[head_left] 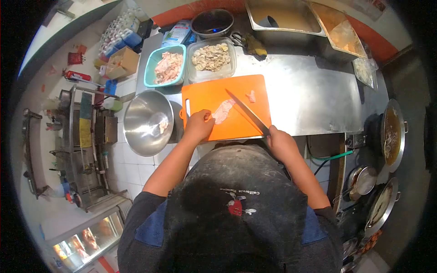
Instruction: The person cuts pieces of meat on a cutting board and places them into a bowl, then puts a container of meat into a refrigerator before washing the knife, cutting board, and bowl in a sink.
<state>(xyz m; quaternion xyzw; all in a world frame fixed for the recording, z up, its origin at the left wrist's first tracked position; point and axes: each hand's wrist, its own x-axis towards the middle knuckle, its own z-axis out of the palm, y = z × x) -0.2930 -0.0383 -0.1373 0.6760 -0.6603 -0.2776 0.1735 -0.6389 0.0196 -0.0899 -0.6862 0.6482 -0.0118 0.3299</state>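
The right hand [278, 142] is wrapped around the handle of a knife [248, 112]; the left hand [199, 125], fingers bent, meets the pale meat strip [223, 112] on the orange cutting board [200, 95], whether pinching it I cannot tell. Farther off on the worktop [309, 91] stand a turquoise tub [149, 70] and clear tub [207, 76]

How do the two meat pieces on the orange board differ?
Size: the larger piece is long; the smaller piece is short.
Position: the larger piece lies by the left hand, left of the knife; the smaller piece lies right of it, untouched.
Shared: both pinkish, on the orange board.
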